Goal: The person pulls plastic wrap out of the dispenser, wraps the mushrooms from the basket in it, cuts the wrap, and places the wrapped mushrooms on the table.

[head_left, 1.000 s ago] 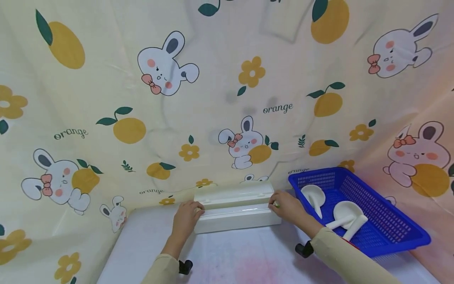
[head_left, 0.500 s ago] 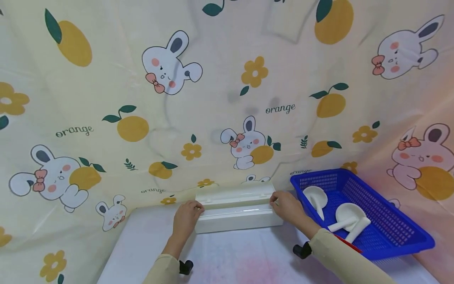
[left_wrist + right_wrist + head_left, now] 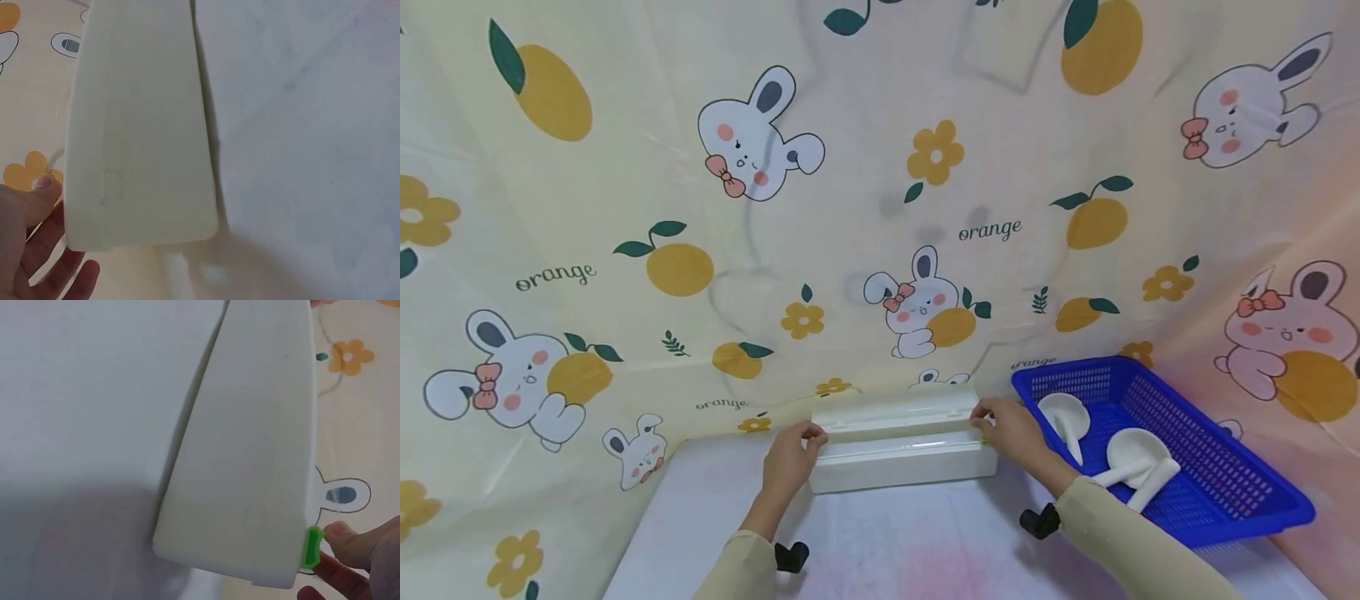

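Note:
A long white box [image 3: 902, 471], which looks like a cling film dispenser, stands on the table with its white lid [image 3: 895, 410] tipped open at the back. At its left end is my left hand [image 3: 788, 458], thumb and fingertips pinched at the opening. Faint glossy streaks there suggest clear cling film [image 3: 910, 442], hard to make out. My right hand [image 3: 1011, 429] pinches likewise at the right end. A small green slider [image 3: 312, 548] sits on the box's edge, close by the right thumb. In the left wrist view the box's front wall [image 3: 144, 137] fills the middle.
To the right, a blue plastic basket [image 3: 1247, 454] holds white scoop-like utensils [image 3: 1138, 454] with handles. The light table [image 3: 715, 492] ends at a patterned cloth backdrop [image 3: 850, 208] close behind the box.
Both hands stay at the ends of the box. The right hand has risen slightly, and the green slider now shows below its fingertips. The lid and basket keep their places.

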### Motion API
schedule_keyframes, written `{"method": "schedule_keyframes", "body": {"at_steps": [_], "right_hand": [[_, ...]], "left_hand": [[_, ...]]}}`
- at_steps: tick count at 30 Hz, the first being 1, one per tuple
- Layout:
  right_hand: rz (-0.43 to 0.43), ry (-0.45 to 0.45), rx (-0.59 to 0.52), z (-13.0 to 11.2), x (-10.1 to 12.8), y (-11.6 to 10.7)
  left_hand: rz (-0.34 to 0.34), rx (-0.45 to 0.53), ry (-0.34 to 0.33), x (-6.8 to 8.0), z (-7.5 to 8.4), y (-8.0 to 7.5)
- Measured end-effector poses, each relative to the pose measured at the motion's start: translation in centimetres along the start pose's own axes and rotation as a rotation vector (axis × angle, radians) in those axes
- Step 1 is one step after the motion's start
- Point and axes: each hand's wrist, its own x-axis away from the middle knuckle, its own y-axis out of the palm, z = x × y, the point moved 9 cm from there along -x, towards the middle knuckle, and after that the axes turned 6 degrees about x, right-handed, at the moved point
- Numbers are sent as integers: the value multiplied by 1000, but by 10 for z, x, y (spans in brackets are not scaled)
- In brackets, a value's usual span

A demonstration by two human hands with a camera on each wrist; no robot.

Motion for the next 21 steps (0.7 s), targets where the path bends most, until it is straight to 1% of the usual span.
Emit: {"method": "schedule_keyframes", "body": {"at_steps": [3,6,9,12,15,21], "right_hand": [[-6,13,-1,0,-1,-3],[-12,30,-9,1,-3,-5],[-11,25,-13,-1,-5,-7],[-7,28,-22,-2,-6,-10],[2,21,-30,-4,-7,-14],[27,-18,-49,-9,-6,-26]], "left_hand": [[3,15,9,-1,2,-2],[16,30,4,-4,2,-4],[32,38,-2,-5,2,-7],[41,45,10,-6,6,-11],[43,52,21,-6,10,-14],[46,81,8,-8,11,-18]]}}
